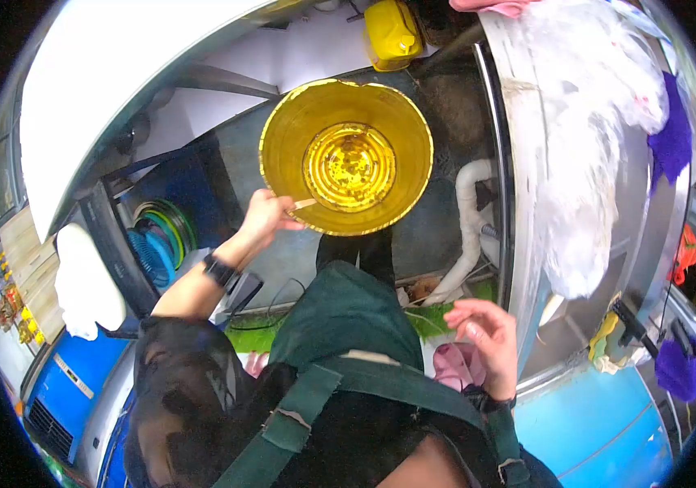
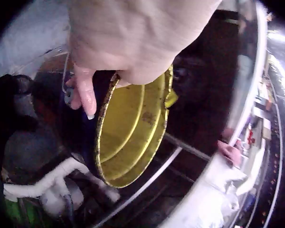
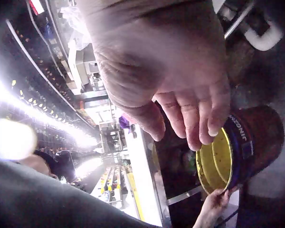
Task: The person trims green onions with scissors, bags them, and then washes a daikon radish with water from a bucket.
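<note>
A metal bucket (image 1: 348,104) with a gold-yellow inside hangs in front of me, its mouth facing up toward the head camera. The left hand (image 1: 266,218) grips its near rim, thumb over the inside and fingers outside, as the left wrist view shows of the hand (image 2: 128,42) up close. In the right wrist view the bucket's outer wall (image 3: 259,135) looks dark, with pale lettering. Dark specks dot the shiny bottom. My right hand (image 1: 490,337) is held away to the right, fingers loosely bent and nothing in them.
A yellow jug (image 1: 393,34) stands on the floor beyond the bucket. A white pipe (image 1: 468,207) runs down at the right, below a counter with crumpled clear plastic (image 1: 584,163). Coiled hoses (image 1: 165,236) lie at the left, beside a blue machine (image 1: 83,382).
</note>
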`<state>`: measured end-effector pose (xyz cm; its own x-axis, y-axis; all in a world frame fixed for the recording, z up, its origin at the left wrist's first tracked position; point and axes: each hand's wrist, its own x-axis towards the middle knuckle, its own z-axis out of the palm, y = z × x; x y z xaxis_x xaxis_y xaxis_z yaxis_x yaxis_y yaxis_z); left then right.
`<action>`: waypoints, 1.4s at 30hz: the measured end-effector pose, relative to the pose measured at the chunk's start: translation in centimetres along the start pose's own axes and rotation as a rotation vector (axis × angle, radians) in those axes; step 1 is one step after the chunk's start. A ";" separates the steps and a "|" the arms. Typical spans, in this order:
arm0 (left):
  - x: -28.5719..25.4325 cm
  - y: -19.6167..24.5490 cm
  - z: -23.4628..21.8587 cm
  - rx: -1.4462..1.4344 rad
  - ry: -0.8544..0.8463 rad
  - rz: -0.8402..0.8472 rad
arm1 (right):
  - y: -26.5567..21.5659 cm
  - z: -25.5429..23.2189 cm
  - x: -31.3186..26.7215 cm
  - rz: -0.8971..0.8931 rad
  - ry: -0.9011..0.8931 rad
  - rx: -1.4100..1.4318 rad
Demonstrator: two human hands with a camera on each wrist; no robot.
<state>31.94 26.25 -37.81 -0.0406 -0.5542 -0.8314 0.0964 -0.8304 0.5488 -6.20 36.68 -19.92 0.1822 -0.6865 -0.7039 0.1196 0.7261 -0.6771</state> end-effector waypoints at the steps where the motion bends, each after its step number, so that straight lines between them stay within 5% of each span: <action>1: -4.2 2.8 0.3 0.029 0.010 -0.014 | -0.6 0.2 -0.5 -0.048 0.005 -0.032; 11: -25.6 19.4 0.9 0.363 -0.141 0.222 | -5.5 2.3 -8.6 -0.371 0.045 -0.091; 18: -31.4 18.8 5.3 0.518 0.035 0.468 | 1.0 -3.1 -15.8 -0.490 0.265 -0.391; 23: -31.1 17.6 4.4 0.682 -0.057 0.608 | 8.0 -10.6 -9.8 -0.487 0.810 -1.049; 27: -33.7 17.1 5.7 0.679 0.108 0.769 | 12.8 -18.7 -5.6 -0.491 0.951 -1.122; 29: -34.0 17.1 5.8 0.684 0.128 0.805 | 14.2 -22.3 -2.9 -0.453 1.059 -0.868; 34: -33.8 18.0 6.6 0.728 0.168 0.814 | 11.1 -23.4 -1.8 -0.183 0.849 -0.092; 35: -34.1 18.1 7.0 0.756 0.159 0.783 | 10.1 -23.5 -0.7 -0.189 0.843 -0.094; 39: -34.2 19.2 8.0 0.749 0.086 0.731 | 5.1 -20.0 3.9 -0.775 0.791 -0.461; 42: -34.9 19.3 9.6 0.741 0.123 0.744 | 2.2 -14.2 8.1 -0.863 0.654 -0.896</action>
<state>25.69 29.02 2.60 -0.1159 -0.9628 -0.2440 -0.5770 -0.1347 0.8055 -18.29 32.15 -30.12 -0.1386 -0.9710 0.1950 -0.7402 -0.0293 -0.6717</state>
